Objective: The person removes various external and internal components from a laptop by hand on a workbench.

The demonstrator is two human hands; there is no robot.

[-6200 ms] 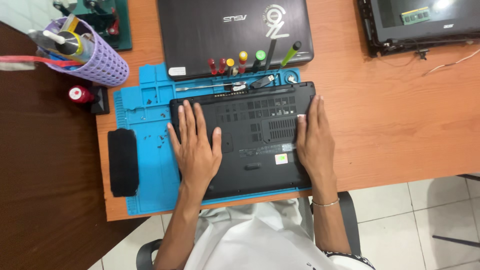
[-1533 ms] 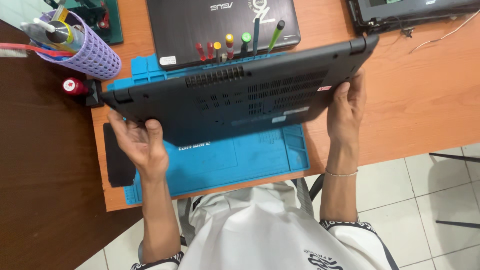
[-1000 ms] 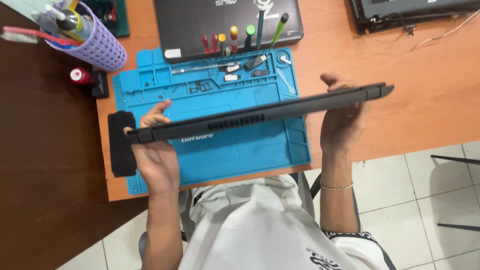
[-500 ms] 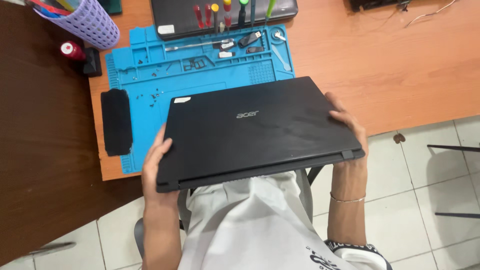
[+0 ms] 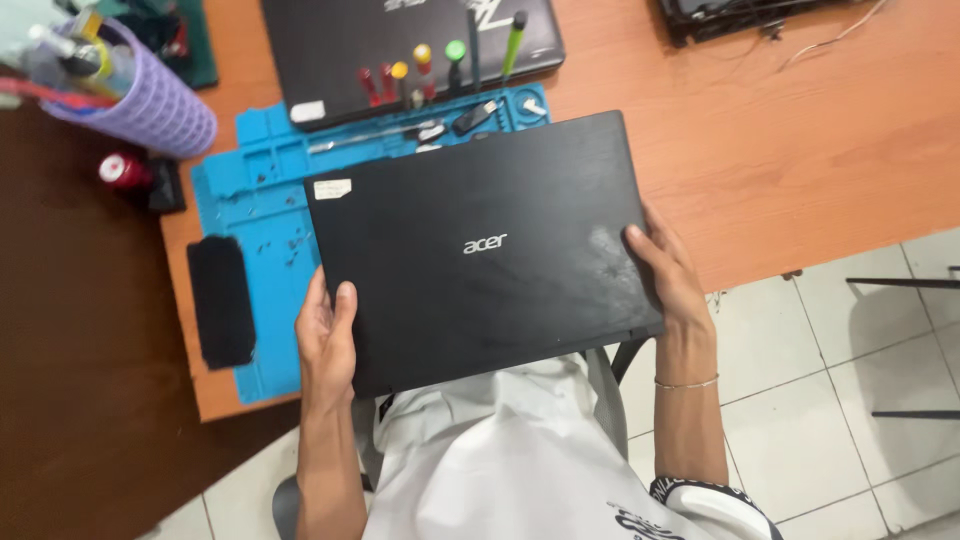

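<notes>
Black laptop [image 5: 480, 250]: closed, lid up, held over blue mat [image 5: 245, 200] at desk edge. Your left hand [image 5: 325, 335] grips near-left corner, thumb on lid; right hand [image 5: 665, 270] clasps right edge. Screwdrivers [image 5: 440, 65], purple cup [image 5: 150, 100] beyond.

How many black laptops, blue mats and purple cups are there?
Black laptops: 2, the held laptop and the far laptop; a cut-off dark device is unclear.
Blue mats: 1
Purple cups: 1
Total: 4
</notes>
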